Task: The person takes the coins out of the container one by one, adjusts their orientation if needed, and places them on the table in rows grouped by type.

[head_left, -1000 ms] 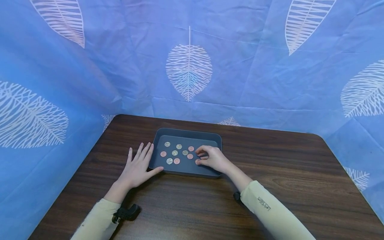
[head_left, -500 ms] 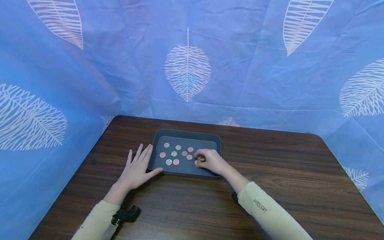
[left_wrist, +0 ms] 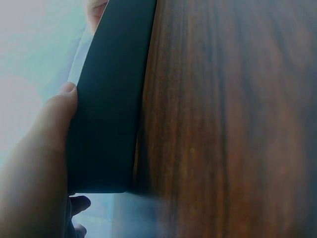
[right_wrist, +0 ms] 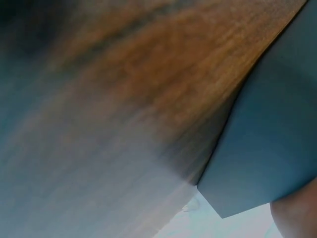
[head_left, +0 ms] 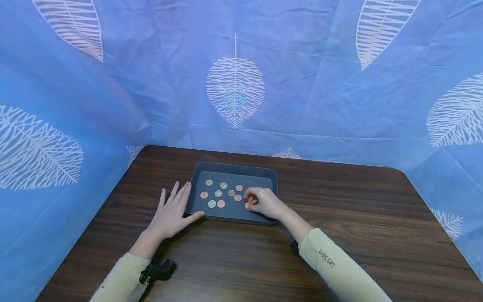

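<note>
A shallow dark grey tray (head_left: 241, 217) holds several coins, some silver-coloured and some copper-coloured. My left hand (head_left: 171, 212) is spread flat at the tray's left end, its fingertips along the left wall and the thumb on the front rim. In the left wrist view the thumb (left_wrist: 62, 106) lies against the top edge of the tray's wall. Over the right part of the tray, my right hand (head_left: 266, 203) pinches a copper coin (head_left: 247, 205) with thumb and curled fingers. Two more copper coins lie just left of those fingers. Only a sliver of the right hand shows in the right wrist view.
The tray stands on a dark wood-grain table (head_left: 339, 201), toward its far edge. A blue cloth (head_left: 302, 84) with white leaf prints hangs behind and at both sides. Black straps with small devices (head_left: 162, 270) sit on the wrists over pale sleeves.
My right thumb and fingers have drawn together on the copper coin, which now shows more of its face. The left hand and the other coins stay put; the head view shifts slightly.
</note>
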`<state>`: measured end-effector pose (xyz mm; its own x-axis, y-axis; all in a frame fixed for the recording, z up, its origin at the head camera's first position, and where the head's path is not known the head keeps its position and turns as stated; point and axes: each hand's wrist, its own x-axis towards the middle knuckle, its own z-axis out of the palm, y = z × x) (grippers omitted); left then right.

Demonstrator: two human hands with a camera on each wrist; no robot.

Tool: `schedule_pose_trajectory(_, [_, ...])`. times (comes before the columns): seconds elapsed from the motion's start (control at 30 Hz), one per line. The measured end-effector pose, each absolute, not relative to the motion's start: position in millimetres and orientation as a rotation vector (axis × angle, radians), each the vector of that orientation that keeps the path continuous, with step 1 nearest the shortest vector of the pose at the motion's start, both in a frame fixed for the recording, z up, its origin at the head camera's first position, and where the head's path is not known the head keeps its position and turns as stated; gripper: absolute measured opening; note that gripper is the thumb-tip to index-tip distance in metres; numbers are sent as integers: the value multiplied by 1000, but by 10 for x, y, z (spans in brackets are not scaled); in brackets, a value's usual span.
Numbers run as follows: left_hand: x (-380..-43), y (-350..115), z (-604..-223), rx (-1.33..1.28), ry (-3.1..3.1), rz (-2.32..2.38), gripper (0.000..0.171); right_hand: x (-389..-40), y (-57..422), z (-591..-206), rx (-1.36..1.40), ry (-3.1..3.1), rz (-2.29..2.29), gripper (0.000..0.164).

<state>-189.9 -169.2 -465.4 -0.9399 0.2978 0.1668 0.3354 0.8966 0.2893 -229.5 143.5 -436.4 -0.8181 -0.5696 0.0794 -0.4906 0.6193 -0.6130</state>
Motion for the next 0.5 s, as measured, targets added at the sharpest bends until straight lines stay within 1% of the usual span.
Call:
schedule_pose_trajectory(0.2, [-1887,-1693,-4643,-496,-2944,-492,104,-2302,1450,-4367,-912,2711,-983,24])
schedule_pose_trajectory(0.5, [-1888,-1692,-4642,-492,-2957,-478,104,-2310,1487,-4385,-971,2590,-1091,23])
